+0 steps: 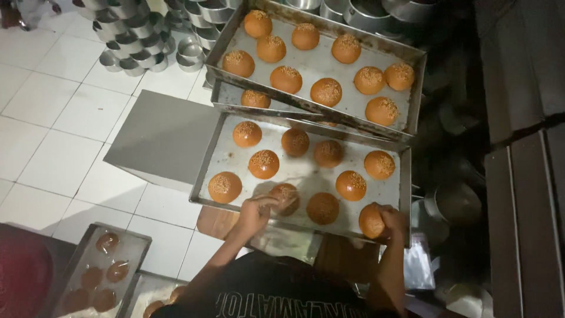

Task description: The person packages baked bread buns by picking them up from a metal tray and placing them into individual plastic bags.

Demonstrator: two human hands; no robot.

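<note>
Head view, dim light, looking down. Two rectangular metal baking trays are stacked askew on a grey metal-faced stand [159,135] over a white tiled floor [53,118]. The lower tray [300,174] is dull steel with raised walls and a pale floury base. It carries round, glossy orange-brown buns, most topped with a patch of pale seeds. The upper tray [321,62] rests across the lower tray's far edge and hides part of it; one bun [255,98] shows in the gap between them.

The left hand [256,212] is at the lower tray's near edge. Its fingers are curled around a seeded bun [286,197], which rests on the tray just inside that edge. The right hand [391,219] is at the near right corner, its fingers closed on a smooth bun [371,221] at the tray wall. I cannot tell whether this bun is lifted or touching the tray. A darker bun [322,208] lies between the two hands.

At the far left corner of the floor stand stacks of shiny round metal tins [138,35]. At bottom left, a third tray [103,268] with dark glazed rounds sits in shadow, cut by the frame. A clear plastic bag [419,265] is at lower right, its contents unreadable. The right side is dark, with shapes hard to make out.
</note>
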